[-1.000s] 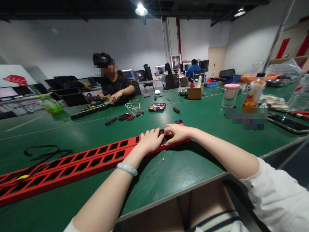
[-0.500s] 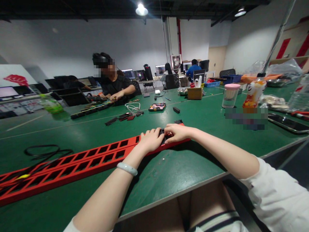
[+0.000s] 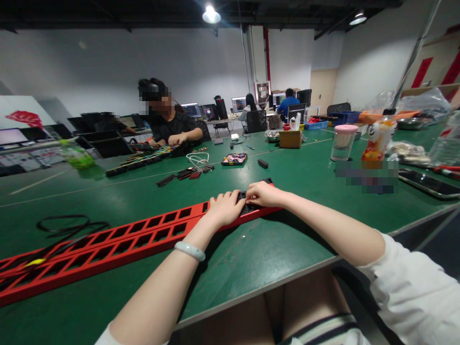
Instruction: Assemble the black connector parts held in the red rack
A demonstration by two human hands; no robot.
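A long red frame (image 3: 151, 233) with rows of slanted openings lies across the green table. My left hand (image 3: 225, 209) rests flat over its right part, fingers stretched out, a pale bangle (image 3: 190, 250) round the wrist. Beside it my right hand (image 3: 264, 194) is closed, thumb and fingers pinched together over a black part (image 3: 247, 207) set in the frame's right end. Whatever sits in that pinch is hidden or too small to name. Black cables (image 3: 72, 232) with a yellow piece lie over the frame's left end.
Beyond the frame are black and brown strips (image 3: 190, 173), a white cable (image 3: 197, 160), a small tray (image 3: 234, 159) and a black block (image 3: 262, 163). A lidded jar (image 3: 342, 143), a bottle (image 3: 378, 139) and a phone (image 3: 429, 183) stand or lie right. Across the table a person (image 3: 172, 127) handles wired parts.
My right hand has shifted slightly up, its fingers drawn closer together, showing more of the black part. My left hand stays in place. The person opposite has moved a hand slightly.
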